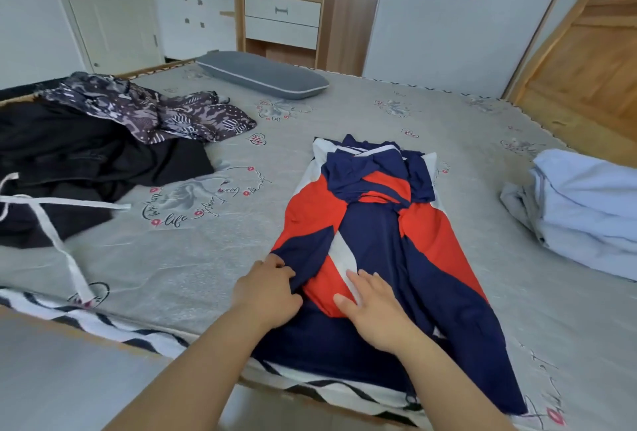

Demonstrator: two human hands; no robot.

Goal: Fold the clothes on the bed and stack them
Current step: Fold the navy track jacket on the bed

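Observation:
A navy, red and white jacket (372, 223) lies lengthwise on the bed (193, 258), both sleeves folded in over its body. My left hand (267, 289) grips the cuff end of the left sleeve near the jacket's lower left edge. My right hand (374, 310) lies flat on the jacket's lower middle, fingers straight and spread, pressing the fabric. At the right side of the bed sits a folded pale blue garment (586, 203). A heap of black clothes (69, 161) with white drawstrings lies at the left, with a dark patterned garment (151, 110) on top of it.
A grey pillow (262, 73) lies at the far end of the bed. Behind it stands a wooden shelf unit with white drawers (282, 13). A wooden headboard (582, 61) leans at the right. The bed's near edge with a black-and-white striped trim (113, 323) runs below my arms.

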